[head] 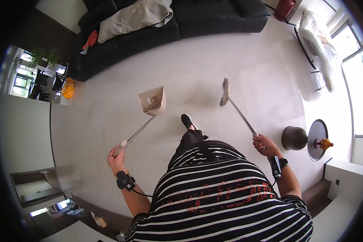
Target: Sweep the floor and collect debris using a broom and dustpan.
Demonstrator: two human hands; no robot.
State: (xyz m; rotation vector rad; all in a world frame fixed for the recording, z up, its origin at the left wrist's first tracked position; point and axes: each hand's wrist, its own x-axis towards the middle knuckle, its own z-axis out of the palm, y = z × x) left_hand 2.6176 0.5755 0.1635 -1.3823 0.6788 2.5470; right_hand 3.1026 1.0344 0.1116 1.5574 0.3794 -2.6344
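Note:
My left hand (116, 158) grips the handle of a beige long-handled dustpan (152, 99). Its pan is out ahead of me on the left, with a label inside. In my right hand (264, 144) is the handle of a broom (226, 92) with a small beige head and dark bristles. The broom head is ahead on the right, well apart from the dustpan; whether it touches the floor I cannot tell. Between the two tools, my black shoe (187, 121) shows on the pale tiled floor (196, 75).
A black leather sofa (217, 18) spans the far side, with a grey cover (136, 19) and a red item (91, 39) on it. To the right are a dark stool (294, 138), a round side table (314, 130) and a plastic-wrapped chair (317, 45). An orange bag (68, 88) sits at the left.

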